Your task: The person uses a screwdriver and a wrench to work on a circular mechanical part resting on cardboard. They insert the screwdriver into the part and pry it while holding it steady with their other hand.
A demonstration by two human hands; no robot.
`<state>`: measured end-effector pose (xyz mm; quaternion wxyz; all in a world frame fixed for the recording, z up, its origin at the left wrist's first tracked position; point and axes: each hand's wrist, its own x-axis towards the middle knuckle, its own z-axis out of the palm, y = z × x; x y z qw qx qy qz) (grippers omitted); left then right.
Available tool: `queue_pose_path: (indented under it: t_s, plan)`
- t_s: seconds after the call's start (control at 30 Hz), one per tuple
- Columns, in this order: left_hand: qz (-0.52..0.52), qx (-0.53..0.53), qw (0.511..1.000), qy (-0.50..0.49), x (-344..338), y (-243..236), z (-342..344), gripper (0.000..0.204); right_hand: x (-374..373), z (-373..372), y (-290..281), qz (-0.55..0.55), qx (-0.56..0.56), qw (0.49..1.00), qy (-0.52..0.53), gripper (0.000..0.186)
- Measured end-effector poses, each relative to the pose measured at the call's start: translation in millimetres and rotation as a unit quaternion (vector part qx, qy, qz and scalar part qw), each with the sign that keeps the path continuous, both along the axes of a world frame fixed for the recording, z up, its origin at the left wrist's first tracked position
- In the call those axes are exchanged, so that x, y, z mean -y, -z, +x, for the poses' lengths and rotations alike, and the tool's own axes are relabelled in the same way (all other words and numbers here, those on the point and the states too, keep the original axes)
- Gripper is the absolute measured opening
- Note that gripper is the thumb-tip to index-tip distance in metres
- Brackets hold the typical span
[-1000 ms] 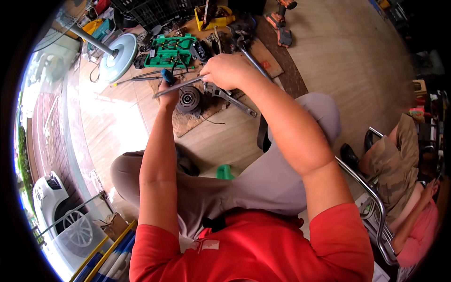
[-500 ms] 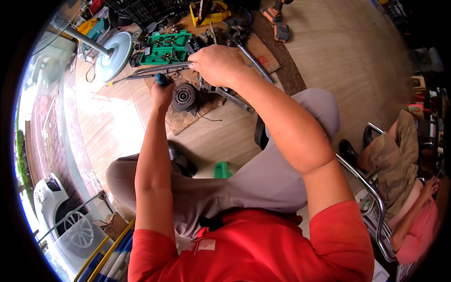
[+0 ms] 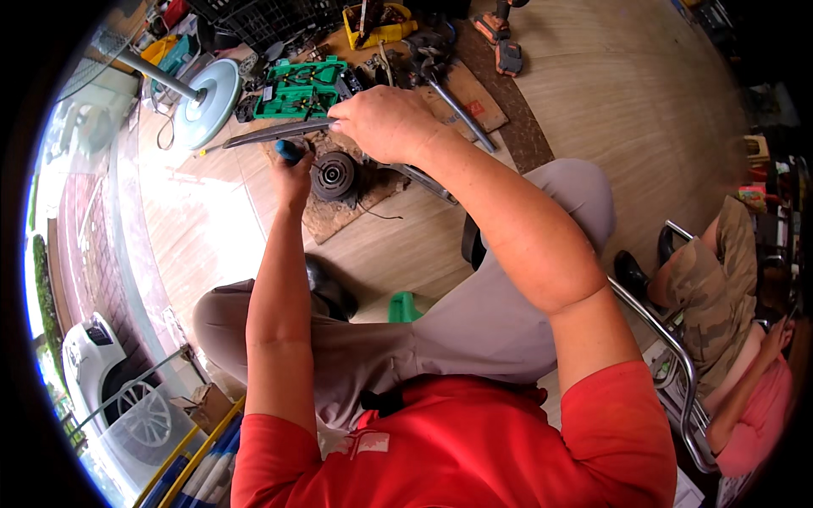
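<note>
My left hand (image 3: 291, 176) is closed around a blue-handled tool (image 3: 290, 151) at the middle of the work area. My right hand (image 3: 377, 123) pinches the end of a long, flat dark metal bar (image 3: 271, 133), which extends leftward just above the blue handle; whether they touch I cannot tell. Right of my left hand, a round dark metal part with concentric rings (image 3: 334, 176) lies on a worn board (image 3: 334, 224), a thin wire trailing from it. A long metal tool (image 3: 419, 182) lies partly hidden beneath my right arm.
Beyond are a green tool case (image 3: 301, 93), yellow tray (image 3: 381, 30), black crate (image 3: 254, 21), metal pipe (image 3: 461, 114) and orange cordless drill (image 3: 506, 55). A round pedestal base (image 3: 203, 110) stands left. Another person's legs (image 3: 711, 271) and a chrome chair (image 3: 677, 356) are at right.
Since a second ago both hands have moved leftward with what they hold. The bar has shifted left and up, and now lies at a flatter angle above the blue handle.
</note>
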<state>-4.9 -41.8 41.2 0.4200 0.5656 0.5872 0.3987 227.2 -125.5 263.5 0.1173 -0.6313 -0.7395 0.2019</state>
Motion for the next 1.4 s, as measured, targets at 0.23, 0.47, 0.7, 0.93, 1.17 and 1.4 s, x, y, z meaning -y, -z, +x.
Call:
queue_pose_path:
  t_s: [0.23, 0.47, 0.7, 0.93, 1.17, 1.4]
  plan:
    - [-0.013, 0.107, 0.992, -0.071, 7, 18, 0, 0.018, 1, -4, 19, 0.014, -0.01, 1.0, -0.007, 0.027]
    - [-0.036, 0.105, 0.99, -0.088, 1, 25, 9, 0.016, 4, -9, 34, 0.016, -0.008, 1.0, 0.023, 0.026]
    - [-0.024, 0.059, 0.996, -0.063, -8, 43, -11, 0.022, -2, -21, 36, -0.025, 0.01, 0.999, -0.045, 0.024]
    - [-0.05, 0.122, 0.99, -0.047, -9, 36, -8, 0.02, -10, -21, 48, -0.027, 0.039, 0.999, -0.022, 0.023]
    - [-0.039, 0.183, 0.981, -0.053, -8, 42, -7, 0.015, -8, -23, 47, -0.036, -0.001, 0.999, -0.007, 0.026]
    - [-0.036, 0.124, 0.99, -0.059, -7, 31, -4, 0.019, -5, -18, 33, 0.013, -0.053, 0.998, 0.036, 0.025]
